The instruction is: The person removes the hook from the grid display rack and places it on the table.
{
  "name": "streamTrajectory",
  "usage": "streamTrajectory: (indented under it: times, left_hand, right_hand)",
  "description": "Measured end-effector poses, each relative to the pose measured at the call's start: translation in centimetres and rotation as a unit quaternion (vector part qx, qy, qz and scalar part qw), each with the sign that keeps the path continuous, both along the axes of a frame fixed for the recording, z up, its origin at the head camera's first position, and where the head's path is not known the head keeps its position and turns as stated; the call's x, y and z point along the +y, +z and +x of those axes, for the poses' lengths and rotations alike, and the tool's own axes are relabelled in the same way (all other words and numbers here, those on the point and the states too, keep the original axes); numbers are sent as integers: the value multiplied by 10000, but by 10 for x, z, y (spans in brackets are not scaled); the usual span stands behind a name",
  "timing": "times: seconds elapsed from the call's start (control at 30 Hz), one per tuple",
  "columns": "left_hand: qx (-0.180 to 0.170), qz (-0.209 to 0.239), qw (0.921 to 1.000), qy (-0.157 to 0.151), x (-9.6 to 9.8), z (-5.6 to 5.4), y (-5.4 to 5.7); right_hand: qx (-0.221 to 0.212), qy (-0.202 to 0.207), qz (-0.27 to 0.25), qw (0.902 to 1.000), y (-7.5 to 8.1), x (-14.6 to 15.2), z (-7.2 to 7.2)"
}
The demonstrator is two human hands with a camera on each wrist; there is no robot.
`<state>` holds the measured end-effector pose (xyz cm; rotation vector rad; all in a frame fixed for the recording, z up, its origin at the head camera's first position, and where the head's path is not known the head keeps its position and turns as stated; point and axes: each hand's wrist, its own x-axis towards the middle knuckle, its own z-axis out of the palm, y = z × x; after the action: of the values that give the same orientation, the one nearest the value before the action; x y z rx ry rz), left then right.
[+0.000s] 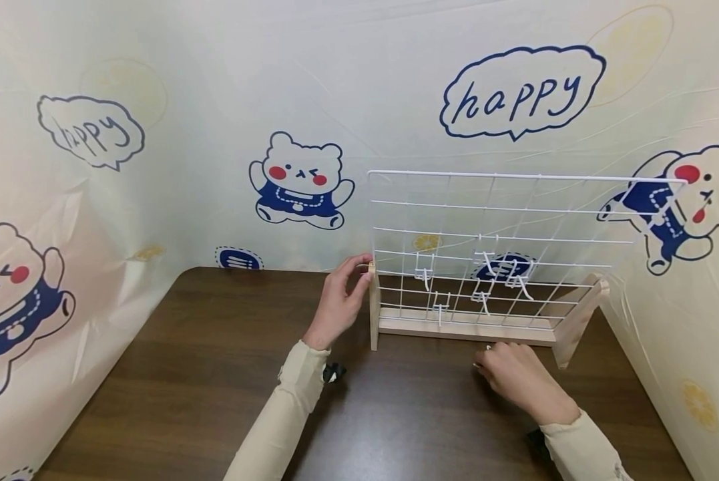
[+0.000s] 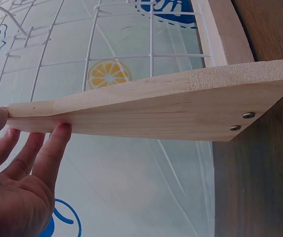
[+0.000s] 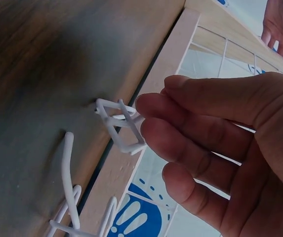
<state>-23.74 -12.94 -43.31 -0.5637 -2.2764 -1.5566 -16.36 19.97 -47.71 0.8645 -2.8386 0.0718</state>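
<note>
A printed cloth (image 1: 395,100) is hung behind the rack. The rack (image 1: 467,330), a wire grid on a wooden base, is stood on the brown surface (image 1: 155,387). At the top of the rack's left upright, the wood is lightly pinched between thumb and fingers of the left hand (image 1: 338,300). The right hand (image 1: 518,374) is placed low in front of the rack, fingers curled, thumb tip close to forefinger; whether anything is gripped cannot be told. Hung hooks (image 1: 424,272) are carried on the rack's grid. In front of the rack's base, a near hook (image 3: 110,127) is seen at the right fingertips, and a second hook (image 3: 69,177) beside it. The hooks should be light, stiff and slightly slippery; the square frame is best grasped.
</note>
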Motion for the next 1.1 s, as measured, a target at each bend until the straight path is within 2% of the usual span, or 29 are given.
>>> streamTrajectory:
  times: [0.4,1.1]
  left_hand:
    - [-138,9,9999,45,0,2,1]
    - [-104,11,9999,40,0,1,0]
  right_hand:
    - [8,118,-88,9999,-7,-3,-2]
    - [114,151,-186,9996,-17,-5,-1]
